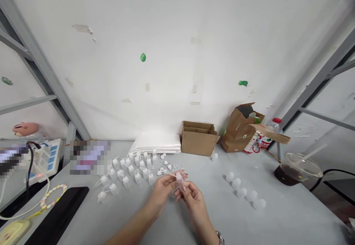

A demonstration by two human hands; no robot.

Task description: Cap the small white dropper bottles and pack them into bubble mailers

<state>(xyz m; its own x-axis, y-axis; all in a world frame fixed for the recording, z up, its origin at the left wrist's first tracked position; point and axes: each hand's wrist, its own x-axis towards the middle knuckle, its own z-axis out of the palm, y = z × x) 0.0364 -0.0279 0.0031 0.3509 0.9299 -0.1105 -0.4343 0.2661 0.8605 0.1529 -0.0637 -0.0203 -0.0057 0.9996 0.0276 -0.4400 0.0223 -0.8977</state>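
Over the middle of the table, my left hand [164, 188] and my right hand [195, 198] close together around one small translucent squeeze bottle [180, 181]. It tilts with its white top upward. My right thumb and fingers pinch its body, while my left fingers grip it near the top; they partly hide it. Several similar small bottles [138, 178] with white looped caps stand in loose rows to the left of my hands. Just beyond my hands lie loose white caps [165, 166]. To the right, several translucent bottles without looped caps [241, 192] form a slanting row.
A stack of white sheets [158, 143], an open cardboard box [198, 141] and a brown paper bag [235, 134] stand along the wall. At right is a lidded cup of dark drink [294, 173]. A black flat object [59, 215], a bead bracelet [52, 193] and a power strip [50, 160] lie left.
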